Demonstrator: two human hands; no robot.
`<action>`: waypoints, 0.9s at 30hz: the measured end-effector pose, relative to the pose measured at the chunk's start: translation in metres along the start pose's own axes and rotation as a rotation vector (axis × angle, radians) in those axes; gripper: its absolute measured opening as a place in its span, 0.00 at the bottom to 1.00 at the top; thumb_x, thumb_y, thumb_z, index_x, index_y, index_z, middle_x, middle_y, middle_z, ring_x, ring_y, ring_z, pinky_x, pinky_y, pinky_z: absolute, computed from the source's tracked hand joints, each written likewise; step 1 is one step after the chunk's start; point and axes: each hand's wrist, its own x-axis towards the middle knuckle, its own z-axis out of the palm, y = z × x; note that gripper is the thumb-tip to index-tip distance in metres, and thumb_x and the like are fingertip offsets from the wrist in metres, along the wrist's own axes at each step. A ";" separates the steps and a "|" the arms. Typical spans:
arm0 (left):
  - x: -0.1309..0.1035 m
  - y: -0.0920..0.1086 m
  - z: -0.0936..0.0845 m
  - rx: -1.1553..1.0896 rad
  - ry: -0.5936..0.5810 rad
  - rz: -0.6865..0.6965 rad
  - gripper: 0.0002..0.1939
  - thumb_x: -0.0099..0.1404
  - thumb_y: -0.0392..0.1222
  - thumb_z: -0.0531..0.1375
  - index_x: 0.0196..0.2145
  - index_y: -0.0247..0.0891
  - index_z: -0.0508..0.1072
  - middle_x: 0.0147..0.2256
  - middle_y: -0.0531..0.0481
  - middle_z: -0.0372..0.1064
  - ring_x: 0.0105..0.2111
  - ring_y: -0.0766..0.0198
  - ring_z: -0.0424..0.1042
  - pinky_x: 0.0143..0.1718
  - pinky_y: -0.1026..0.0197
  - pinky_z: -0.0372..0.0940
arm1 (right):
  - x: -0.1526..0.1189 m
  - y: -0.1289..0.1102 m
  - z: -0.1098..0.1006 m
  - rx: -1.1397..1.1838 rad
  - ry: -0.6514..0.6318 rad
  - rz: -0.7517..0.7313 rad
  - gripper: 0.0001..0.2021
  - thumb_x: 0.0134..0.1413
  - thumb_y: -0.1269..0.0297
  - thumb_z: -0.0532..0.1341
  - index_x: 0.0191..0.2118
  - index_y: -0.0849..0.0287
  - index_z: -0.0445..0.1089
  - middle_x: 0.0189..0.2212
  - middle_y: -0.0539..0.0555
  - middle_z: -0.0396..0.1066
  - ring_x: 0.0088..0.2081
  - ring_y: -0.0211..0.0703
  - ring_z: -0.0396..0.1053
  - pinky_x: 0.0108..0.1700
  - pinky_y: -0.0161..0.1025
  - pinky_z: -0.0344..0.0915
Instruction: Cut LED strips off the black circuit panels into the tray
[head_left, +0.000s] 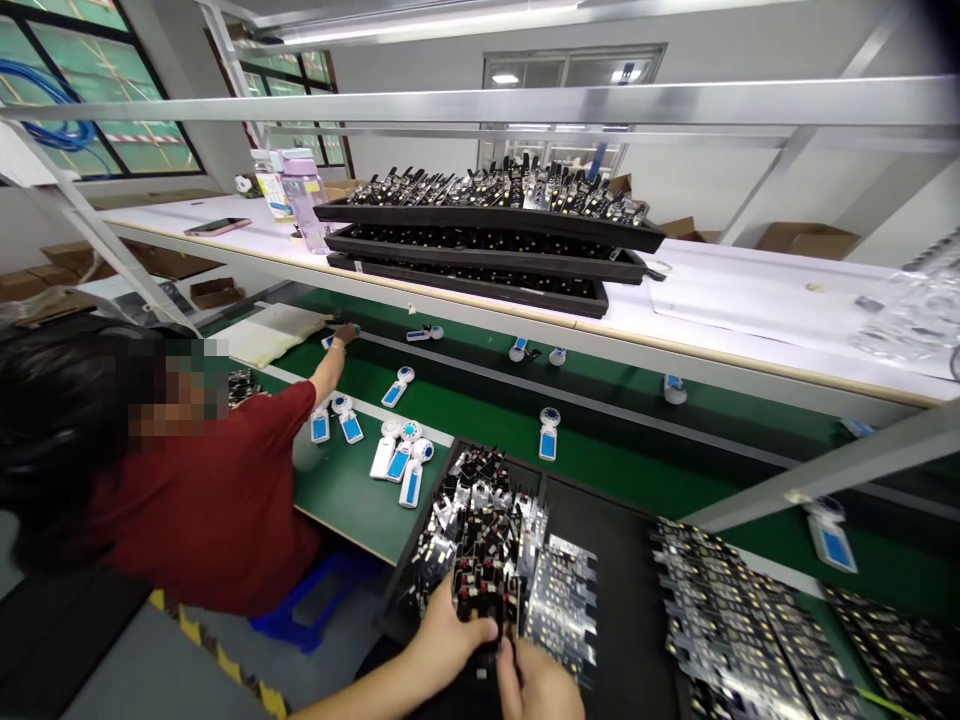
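Observation:
My left hand (444, 638) is closed round a dark circuit board panel (480, 588) with small red and pale parts on it, the thumb lying across its face. Close beside it, my right hand (541, 682) pinches at the panel's lower right edge; its fingertips are partly hidden. Both hands are over a black tray (611, 520). A heap of loose circuit boards (480, 490) lies in the tray beyond the panel. To the right of the heap rests a flat sheet of silver-backed boards (568, 600) with yellow dots.
More board sheets (720, 610) lie at the right. White-and-blue handheld devices (549, 435) are spread over the green conveyor belt (472, 400). A co-worker in a red shirt (217, 490) reaches across at left. Stacked black trays (487, 215) stand on the overhead shelf (750, 310).

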 end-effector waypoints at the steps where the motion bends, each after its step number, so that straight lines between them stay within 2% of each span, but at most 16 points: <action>1: 0.007 0.001 -0.002 0.061 -0.020 0.005 0.28 0.46 0.42 0.71 0.45 0.37 0.70 0.40 0.44 0.75 0.41 0.51 0.71 0.45 0.55 0.64 | 0.006 0.001 0.002 0.029 -0.020 0.032 0.28 0.65 0.50 0.42 0.28 0.57 0.73 0.22 0.57 0.74 0.24 0.47 0.73 0.27 0.36 0.62; 4: 0.036 0.007 -0.015 0.250 -0.171 -0.026 0.28 0.50 0.49 0.68 0.46 0.34 0.70 0.42 0.42 0.76 0.43 0.50 0.73 0.45 0.54 0.65 | 0.033 0.011 0.009 0.125 -0.167 0.172 0.28 0.65 0.48 0.42 0.26 0.57 0.70 0.23 0.55 0.75 0.28 0.45 0.74 0.31 0.35 0.63; 6: 0.054 0.010 -0.030 0.347 -0.241 -0.038 0.30 0.47 0.52 0.69 0.46 0.35 0.72 0.43 0.43 0.77 0.44 0.48 0.73 0.46 0.53 0.65 | 0.050 0.025 0.014 0.120 -0.261 0.241 0.29 0.64 0.46 0.42 0.25 0.57 0.70 0.23 0.55 0.75 0.29 0.46 0.74 0.33 0.37 0.65; 7: 0.061 0.010 -0.038 0.391 -0.241 -0.036 0.33 0.43 0.52 0.71 0.47 0.36 0.73 0.44 0.43 0.76 0.45 0.46 0.73 0.48 0.51 0.65 | 0.055 0.032 0.016 0.091 -0.275 0.273 0.28 0.63 0.45 0.44 0.27 0.58 0.72 0.24 0.57 0.75 0.30 0.48 0.75 0.35 0.39 0.66; 9: 0.067 0.005 -0.054 0.507 -0.187 -0.023 0.41 0.38 0.50 0.73 0.51 0.39 0.70 0.50 0.41 0.73 0.52 0.42 0.68 0.55 0.48 0.59 | 0.057 0.049 0.018 0.009 -0.236 0.347 0.26 0.60 0.46 0.47 0.37 0.63 0.74 0.32 0.65 0.76 0.36 0.56 0.75 0.40 0.46 0.67; 11: 0.066 -0.005 -0.066 0.619 -0.104 -0.011 0.47 0.38 0.49 0.72 0.56 0.38 0.66 0.58 0.37 0.64 0.59 0.38 0.59 0.61 0.45 0.50 | 0.048 0.064 0.020 -0.080 -0.173 0.440 0.31 0.56 0.45 0.52 0.52 0.69 0.68 0.44 0.75 0.71 0.44 0.64 0.72 0.45 0.56 0.65; 13: 0.060 -0.018 -0.073 0.703 -0.056 -0.007 0.47 0.43 0.50 0.69 0.60 0.35 0.61 0.63 0.35 0.55 0.64 0.40 0.50 0.64 0.45 0.43 | 0.032 0.075 0.026 -0.168 -0.106 0.517 0.40 0.48 0.43 0.58 0.60 0.68 0.58 0.53 0.80 0.63 0.49 0.70 0.68 0.45 0.63 0.62; 15: 0.053 -0.031 -0.074 0.758 -0.054 -0.015 0.46 0.46 0.50 0.67 0.61 0.32 0.59 0.65 0.34 0.51 0.65 0.43 0.47 0.65 0.47 0.41 | 0.016 0.081 0.035 -0.219 -0.054 0.546 0.47 0.39 0.44 0.64 0.63 0.63 0.53 0.57 0.79 0.58 0.54 0.73 0.63 0.44 0.67 0.62; 18: 0.044 -0.043 -0.070 0.806 -0.072 -0.036 0.46 0.47 0.49 0.66 0.62 0.31 0.58 0.66 0.34 0.48 0.66 0.44 0.46 0.65 0.48 0.43 | 0.003 0.087 0.046 -0.255 -0.009 0.545 0.49 0.34 0.50 0.66 0.64 0.60 0.50 0.60 0.78 0.52 0.57 0.76 0.58 0.43 0.67 0.62; 20: 0.040 -0.044 -0.067 0.829 -0.066 -0.031 0.46 0.48 0.49 0.65 0.62 0.31 0.58 0.67 0.34 0.45 0.66 0.44 0.45 0.65 0.47 0.43 | 0.003 0.094 0.043 -0.273 -0.006 0.558 0.50 0.34 0.53 0.67 0.65 0.58 0.48 0.62 0.76 0.48 0.56 0.77 0.58 0.43 0.67 0.62; 22: 0.035 -0.039 -0.065 0.826 -0.034 0.028 0.44 0.50 0.49 0.64 0.62 0.32 0.58 0.67 0.36 0.44 0.66 0.45 0.45 0.65 0.47 0.44 | 0.006 0.104 0.030 -0.231 -0.015 0.615 0.51 0.35 0.53 0.66 0.66 0.58 0.45 0.63 0.76 0.45 0.56 0.78 0.58 0.46 0.67 0.61; 24: 0.029 -0.028 -0.061 0.761 0.005 0.104 0.40 0.52 0.48 0.64 0.61 0.35 0.60 0.65 0.37 0.49 0.65 0.46 0.49 0.65 0.48 0.46 | 0.010 0.110 0.010 -0.067 -0.019 0.692 0.53 0.38 0.50 0.64 0.67 0.66 0.40 0.62 0.79 0.46 0.59 0.77 0.56 0.53 0.64 0.59; 25: 0.025 -0.021 -0.056 0.696 0.006 0.107 0.37 0.52 0.49 0.64 0.58 0.36 0.63 0.63 0.36 0.55 0.63 0.46 0.54 0.63 0.48 0.49 | 0.012 0.108 -0.002 0.071 -0.012 0.715 0.53 0.41 0.47 0.63 0.67 0.70 0.38 0.62 0.80 0.47 0.61 0.74 0.55 0.56 0.61 0.58; 27: 0.014 -0.005 -0.041 0.521 -0.075 -0.030 0.30 0.54 0.55 0.63 0.52 0.38 0.68 0.51 0.37 0.70 0.50 0.47 0.69 0.53 0.47 0.61 | 0.015 0.093 -0.024 0.422 0.038 0.687 0.52 0.47 0.43 0.58 0.68 0.69 0.32 0.63 0.77 0.48 0.61 0.67 0.57 0.56 0.56 0.61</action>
